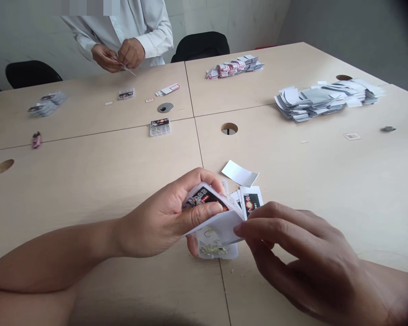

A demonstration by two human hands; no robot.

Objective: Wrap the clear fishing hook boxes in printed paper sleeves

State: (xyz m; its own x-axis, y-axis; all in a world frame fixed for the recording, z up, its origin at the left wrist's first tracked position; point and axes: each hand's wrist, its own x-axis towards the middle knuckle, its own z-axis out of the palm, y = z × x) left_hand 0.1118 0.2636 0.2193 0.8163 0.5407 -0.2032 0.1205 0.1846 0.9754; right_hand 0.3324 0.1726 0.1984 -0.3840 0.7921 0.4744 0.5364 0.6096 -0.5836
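Note:
My left hand (163,222) grips a small clear plastic box (209,186) with a dark printed label on it. Its thumb presses over a white slip of paper (221,226) that covers the near side of the box. At the slip's right corner, my right hand (302,253) pinches the paper between thumb and fingers. Beneath both hands, another clear box (219,253) lies on the table with yellowish fish hooks inside, partly hidden. Black printed labels on white backing (252,202) fan out just behind my right fingers, and a blank white slip (240,173) lies beyond them.
Across the table (122,181) a person in a white shirt (120,56) handles a thin strip. Clear boxes (160,127) stand toward the left. Piles of paper slips (323,102) and red-edged cards (233,68) lie at the far right. Round cable holes (229,129) pierce the tabletop.

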